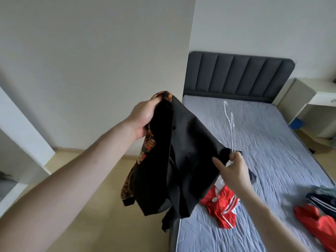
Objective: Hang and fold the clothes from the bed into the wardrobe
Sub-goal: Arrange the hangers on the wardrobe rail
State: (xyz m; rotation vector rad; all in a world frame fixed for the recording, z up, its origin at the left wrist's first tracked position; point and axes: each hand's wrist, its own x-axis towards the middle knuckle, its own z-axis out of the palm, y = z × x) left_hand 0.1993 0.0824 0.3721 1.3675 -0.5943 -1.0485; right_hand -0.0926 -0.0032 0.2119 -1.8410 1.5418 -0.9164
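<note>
Fabric of the black garment point(181, 151) hangs between both hands above the bed's point(272, 151) near corner, the left hand point(145, 117) clenched on its upper edge, the right hand point(234, 171) lower, pinching a white hanger point(230, 122) whose hook points up and away.

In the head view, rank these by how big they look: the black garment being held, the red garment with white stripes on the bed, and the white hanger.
1. Black garment, though it is nearest the camera.
2. Red garment with white stripes on the bed.
3. White hanger, thin, held in the right hand.
</note>
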